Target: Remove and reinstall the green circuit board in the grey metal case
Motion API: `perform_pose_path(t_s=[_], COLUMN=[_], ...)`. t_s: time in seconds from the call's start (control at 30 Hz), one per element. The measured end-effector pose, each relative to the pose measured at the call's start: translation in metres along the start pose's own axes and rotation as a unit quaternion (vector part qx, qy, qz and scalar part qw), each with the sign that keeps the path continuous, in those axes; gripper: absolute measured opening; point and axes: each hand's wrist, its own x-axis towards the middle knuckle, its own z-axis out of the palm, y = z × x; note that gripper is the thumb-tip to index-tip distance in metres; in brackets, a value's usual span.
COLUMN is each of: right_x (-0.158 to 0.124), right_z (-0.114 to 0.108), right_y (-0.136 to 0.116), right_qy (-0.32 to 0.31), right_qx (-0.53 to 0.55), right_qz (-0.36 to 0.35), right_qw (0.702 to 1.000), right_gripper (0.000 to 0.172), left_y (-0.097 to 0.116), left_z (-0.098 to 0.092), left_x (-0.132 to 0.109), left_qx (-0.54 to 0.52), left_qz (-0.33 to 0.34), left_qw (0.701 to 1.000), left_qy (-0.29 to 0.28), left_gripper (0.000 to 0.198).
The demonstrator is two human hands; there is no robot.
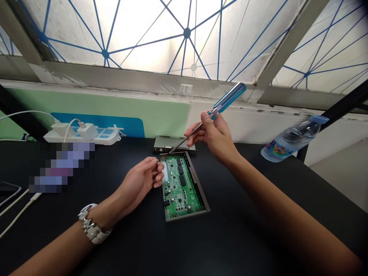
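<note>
A green circuit board [184,191] lies in a shallow metal casing [198,182] on the black table. My right hand [214,134] holds a screwdriver [230,97] by the lower end of its clear blue handle; the shaft slants down left, its tip at the casing's far left corner. Beside the casing's left edge is my left hand [146,174], thumb and fingertips pinched together; whatever is between them is too small to make out. Behind the casing lies a separate grey metal cover [174,143].
A water bottle [290,140] leans at the right back. A white power strip [110,136] with plugged-in chargers sits at the left back, cables running down the left side. A phone [8,191] lies at the far left. Windows and a low wall stand behind the table [115,237].
</note>
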Motion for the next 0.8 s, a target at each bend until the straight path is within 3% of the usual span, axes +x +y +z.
perform_pose_path(t_s=[0.1, 0.23, 0.8], right_x=[-0.002, -0.003, -0.005], right_z=[0.005, 0.01, 0.012], right_y=[0.003, 0.004, 0.005], right_qy=[-0.03, -0.058, -0.078], right_qx=[0.032, 0.047, 0.054], right_qz=[0.006, 0.017, 0.01], right_qw=[0.999, 0.997, 0.995], right_gripper=[0.042, 0.039, 0.033], left_y=[0.001, -0.003, -0.006], left_z=[0.002, 0.001, 0.004], left_x=[0.0, 0.001, -0.002], left_qx=[-0.114, -0.171, -0.168], left_qz=[-0.046, -0.073, -0.067], left_qw=[0.992, 0.983, 0.983], left_qy=[0.014, 0.008, -0.003], left_gripper=[0.028, 0.027, 0.026])
